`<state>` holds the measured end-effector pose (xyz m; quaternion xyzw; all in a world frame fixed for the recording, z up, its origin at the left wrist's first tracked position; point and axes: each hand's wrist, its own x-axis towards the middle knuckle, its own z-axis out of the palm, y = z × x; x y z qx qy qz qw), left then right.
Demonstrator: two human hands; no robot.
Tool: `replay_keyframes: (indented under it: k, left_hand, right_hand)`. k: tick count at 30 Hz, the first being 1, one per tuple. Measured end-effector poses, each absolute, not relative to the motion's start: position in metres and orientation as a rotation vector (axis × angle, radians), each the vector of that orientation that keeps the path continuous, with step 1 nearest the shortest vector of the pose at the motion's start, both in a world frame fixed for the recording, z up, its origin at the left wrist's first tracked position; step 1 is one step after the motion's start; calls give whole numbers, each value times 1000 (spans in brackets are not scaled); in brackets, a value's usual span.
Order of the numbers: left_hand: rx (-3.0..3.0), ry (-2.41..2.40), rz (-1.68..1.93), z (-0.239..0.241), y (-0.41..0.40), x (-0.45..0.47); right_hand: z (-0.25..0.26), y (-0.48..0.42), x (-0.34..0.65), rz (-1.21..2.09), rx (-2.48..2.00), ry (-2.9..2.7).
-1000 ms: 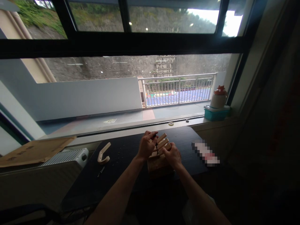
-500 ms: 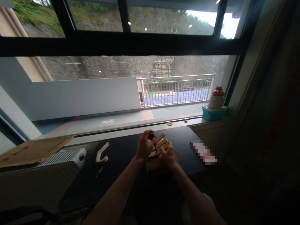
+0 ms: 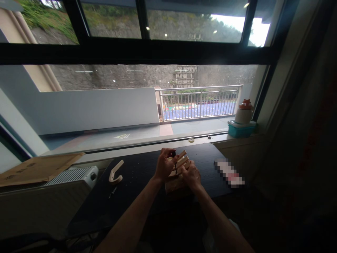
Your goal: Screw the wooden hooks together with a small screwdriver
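Observation:
My left hand [image 3: 165, 164] is closed around the dark top of an upright hand drill [image 3: 176, 169]. Its thin dark shaft points down at a pale wooden piece with slats [image 3: 182, 162]; whether the tip has entered the wood I cannot tell. My right hand [image 3: 191, 174] grips the near right side of that slatted piece, fingers partly hidden. Beneath both hands lies a thick wooden block [image 3: 173, 187] on the dark table [image 3: 147, 158]. Off to the left rests a hook-shaped wooden piece [image 3: 114, 179], and a small slim metal tool [image 3: 112, 192] lies below it.
A pixelated flat object [image 3: 229, 173] lies at the table's right edge. On the sill, a bottle with an orange lid [image 3: 243, 113] stands on a teal box [image 3: 240, 130], near a small pale ring [image 3: 191, 140]. Cardboard [image 3: 34, 170] covers part of a white radiator [image 3: 76, 175] at left.
The left fingers and the dark top of the hand drill have shifted slightly, as in a small turn. My right hand keeps its place on the slatted wood. The whole view has moved a little.

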<state>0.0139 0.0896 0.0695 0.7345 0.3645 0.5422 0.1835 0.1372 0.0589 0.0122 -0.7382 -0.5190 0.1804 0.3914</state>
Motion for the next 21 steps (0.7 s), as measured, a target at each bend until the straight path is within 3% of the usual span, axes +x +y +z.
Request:
replay_keyframes:
  k: [21]
  left_hand:
    - [2115, 1085, 1541, 70, 91, 19]
  right_hand:
    - [13, 58, 136, 450, -1922, -1335]
